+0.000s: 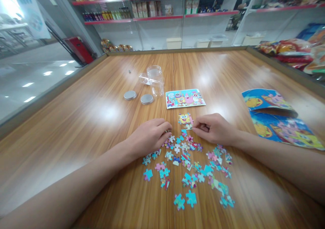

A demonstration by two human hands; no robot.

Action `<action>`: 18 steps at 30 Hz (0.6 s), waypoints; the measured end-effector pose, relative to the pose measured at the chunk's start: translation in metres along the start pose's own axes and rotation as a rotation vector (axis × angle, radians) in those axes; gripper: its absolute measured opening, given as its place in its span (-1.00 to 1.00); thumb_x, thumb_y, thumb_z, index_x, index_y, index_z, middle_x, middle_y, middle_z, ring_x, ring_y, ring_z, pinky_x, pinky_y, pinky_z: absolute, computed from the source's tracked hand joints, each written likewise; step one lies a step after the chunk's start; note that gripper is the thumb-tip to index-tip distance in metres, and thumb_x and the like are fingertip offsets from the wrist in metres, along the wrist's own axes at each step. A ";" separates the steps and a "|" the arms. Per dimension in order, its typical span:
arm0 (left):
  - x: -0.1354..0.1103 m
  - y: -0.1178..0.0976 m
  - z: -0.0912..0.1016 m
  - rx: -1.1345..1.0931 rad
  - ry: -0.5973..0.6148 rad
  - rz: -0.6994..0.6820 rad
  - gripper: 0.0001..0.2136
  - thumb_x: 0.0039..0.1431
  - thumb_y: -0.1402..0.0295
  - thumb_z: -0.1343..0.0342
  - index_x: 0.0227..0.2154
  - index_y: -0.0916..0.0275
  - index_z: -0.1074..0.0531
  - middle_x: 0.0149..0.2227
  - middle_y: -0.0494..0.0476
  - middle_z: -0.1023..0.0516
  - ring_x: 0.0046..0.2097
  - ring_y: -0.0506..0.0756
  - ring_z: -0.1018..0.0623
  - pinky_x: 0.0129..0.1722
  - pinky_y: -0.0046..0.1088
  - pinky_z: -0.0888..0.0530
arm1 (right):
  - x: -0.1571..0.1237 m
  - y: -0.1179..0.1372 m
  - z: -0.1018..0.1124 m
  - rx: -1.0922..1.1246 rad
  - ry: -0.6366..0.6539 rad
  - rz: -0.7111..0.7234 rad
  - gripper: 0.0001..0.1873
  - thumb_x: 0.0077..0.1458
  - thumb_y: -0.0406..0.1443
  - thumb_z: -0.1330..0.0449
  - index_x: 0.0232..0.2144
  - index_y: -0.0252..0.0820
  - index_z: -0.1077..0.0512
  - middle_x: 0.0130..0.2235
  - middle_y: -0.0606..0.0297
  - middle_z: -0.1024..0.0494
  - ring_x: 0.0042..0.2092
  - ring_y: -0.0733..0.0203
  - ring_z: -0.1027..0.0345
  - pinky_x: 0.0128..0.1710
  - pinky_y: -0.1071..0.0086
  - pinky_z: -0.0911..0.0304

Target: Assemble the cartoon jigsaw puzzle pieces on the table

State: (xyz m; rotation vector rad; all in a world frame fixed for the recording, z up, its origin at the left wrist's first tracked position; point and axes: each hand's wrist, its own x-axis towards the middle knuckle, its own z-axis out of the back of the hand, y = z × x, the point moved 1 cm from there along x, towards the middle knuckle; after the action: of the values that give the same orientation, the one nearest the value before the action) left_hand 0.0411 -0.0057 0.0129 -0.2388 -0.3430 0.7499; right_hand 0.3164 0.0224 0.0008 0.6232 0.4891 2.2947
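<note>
1. Puzzle block, head view: partly joined, on worktop; a bump from the right hand could split it.
2. Right hand: fingers curled, tips at block's right edge; any hold cannot be told.
3. Left hand: half-closed over loose pieces, hold unclear; dragging could scatter them.
4. Surroundings: picture card limits space beyond block; clear containers, metal lids farther left; blue packaging near right forearm.

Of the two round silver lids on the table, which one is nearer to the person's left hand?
The lid on the side toward the picture card is nearer to the left hand. The other lid lies farther left and slightly farther back.
</note>
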 end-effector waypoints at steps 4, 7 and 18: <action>-0.001 -0.010 0.002 0.010 0.057 -0.048 -0.88 0.41 0.37 -0.04 -0.25 0.28 -0.42 -0.31 0.10 -0.48 -0.28 0.06 -0.48 -0.28 -0.39 -0.42 | -0.002 0.008 0.000 -0.020 0.074 0.190 -0.82 0.30 -0.24 -0.18 -0.25 -0.18 -0.55 -0.51 0.40 -0.40 -0.47 0.35 -0.23 -0.40 0.43 -0.10; -0.001 -0.015 0.003 0.017 0.061 -0.059 -0.88 0.39 0.35 -0.07 -0.27 0.28 -0.40 -0.31 0.08 -0.47 -0.31 0.05 -0.46 -0.32 -0.41 -0.41 | -0.004 0.013 0.000 -0.048 0.132 0.281 -0.75 0.34 -0.23 -0.15 -0.03 -0.16 -0.54 -0.44 0.34 -0.50 -0.44 0.33 -0.28 -0.39 0.42 -0.12; 0.001 -0.006 0.001 0.022 -0.058 -0.129 -0.78 0.45 0.41 0.05 -0.18 0.34 -0.51 -0.11 0.25 -0.52 -0.06 0.14 -0.49 0.00 -0.20 -0.51 | -0.005 0.013 -0.003 -0.071 0.129 0.320 -0.65 0.37 -0.20 -0.13 0.10 -0.18 -0.50 -0.38 0.29 -0.52 -0.37 0.28 -0.32 -0.34 0.38 -0.16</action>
State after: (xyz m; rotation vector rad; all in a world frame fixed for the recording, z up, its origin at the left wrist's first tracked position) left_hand 0.0455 -0.0096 0.0159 -0.1722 -0.4009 0.6337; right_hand 0.3114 0.0098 0.0033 0.5523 0.3880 2.6552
